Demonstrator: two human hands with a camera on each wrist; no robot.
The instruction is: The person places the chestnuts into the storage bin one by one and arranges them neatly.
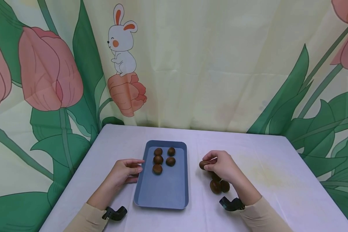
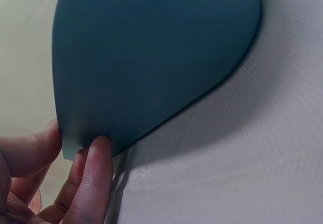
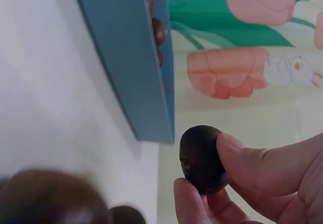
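Observation:
My right hand (image 1: 222, 165) pinches a chestnut (image 3: 202, 158), dark brown and glossy, between thumb and fingers, to the right of the blue tray (image 1: 161, 193). Just below that hand, three more chestnuts (image 1: 215, 187) lie close together on the cloth, one partly hidden by the hand. At the tray's left side, my left hand (image 1: 124, 170) holds the rim; in the left wrist view its fingers (image 2: 96, 178) lie against the outer wall and edge. Several chestnuts (image 1: 158, 159) sit in two columns in the upper half of the tray.
A white cloth (image 1: 266, 180) covers the table. Behind its far edge hangs a curtain (image 1: 203, 64) printed with tulips, leaves and a rabbit. Each wrist carries a black camera mount (image 1: 232, 204).

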